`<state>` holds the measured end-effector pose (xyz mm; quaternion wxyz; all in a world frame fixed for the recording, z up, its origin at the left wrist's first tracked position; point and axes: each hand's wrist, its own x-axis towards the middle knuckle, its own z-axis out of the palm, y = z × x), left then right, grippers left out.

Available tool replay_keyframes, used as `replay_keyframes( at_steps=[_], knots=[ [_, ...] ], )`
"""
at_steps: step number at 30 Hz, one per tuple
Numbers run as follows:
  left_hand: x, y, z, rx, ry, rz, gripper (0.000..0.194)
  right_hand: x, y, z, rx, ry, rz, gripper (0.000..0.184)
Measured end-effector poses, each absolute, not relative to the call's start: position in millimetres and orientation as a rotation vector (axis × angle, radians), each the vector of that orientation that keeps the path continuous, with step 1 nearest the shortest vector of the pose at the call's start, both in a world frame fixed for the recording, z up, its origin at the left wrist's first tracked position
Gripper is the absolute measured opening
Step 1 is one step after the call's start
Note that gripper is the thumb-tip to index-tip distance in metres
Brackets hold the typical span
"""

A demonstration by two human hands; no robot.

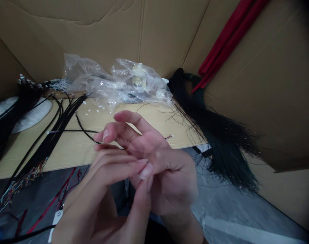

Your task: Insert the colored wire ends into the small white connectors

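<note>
My left hand (106,186) is at the lower middle, its thumb and fingertips closed in a pinch around the tip of my right thumb. Anything between those fingertips is too small or hidden to make out. My right hand (159,162) reaches in from the right with its palm partly showing; its fingers are apart and loosely bent toward the left. Behind the fingers, a thin black cable (73,130) with a small white end connector lies on the table, and another black cable (84,128) runs out of sight behind my hands.
Bundled black cables (58,125) with bare coloured wire ends lie left on the wooden table (68,149). Clear plastic bags (144,81) sit at the back by a cardboard wall (93,30). Dark wire bundles (207,115) hang over the right edge, below red cloth (230,37).
</note>
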<state>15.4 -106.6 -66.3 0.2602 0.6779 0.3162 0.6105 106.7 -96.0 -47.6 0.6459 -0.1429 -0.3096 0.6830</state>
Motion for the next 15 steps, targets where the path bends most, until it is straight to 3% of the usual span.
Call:
replay_keyframes(
  at_steps=[10,15],
  knots=[
    [23.2,-108.2,-64.8,1.761,0.947,1.712,0.004,107.8,-95.1,-45.6,-0.377,-0.628,1.573,0.063],
    [21.5,-109.0,-65.6,1.744,0.955,1.71,0.01,109.7,-93.7,-50.8,-0.335,-0.606,1.645,0.065]
  ],
)
